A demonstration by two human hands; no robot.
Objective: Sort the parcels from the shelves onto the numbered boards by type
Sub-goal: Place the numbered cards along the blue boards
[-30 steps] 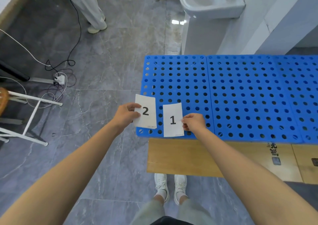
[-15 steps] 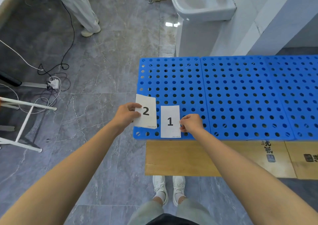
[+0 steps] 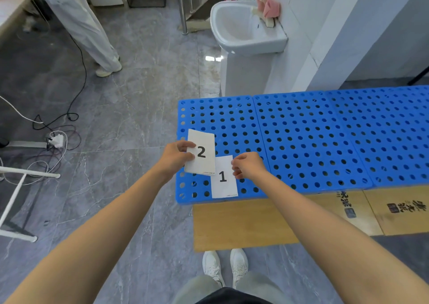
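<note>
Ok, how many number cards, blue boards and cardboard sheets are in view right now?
Number cards: 2 (card 1, card 2)
Blue boards: 3 (left board, middle board, right board)
Cardboard sheets: 2 (left sheet, right sheet)
Total: 7

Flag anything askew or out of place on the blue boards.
The left hand holds card 2 tilted, overlapping the top-left corner of card 1, which lies on the leftmost board by its front edge. Nothing looks spilled or damaged.
</note>
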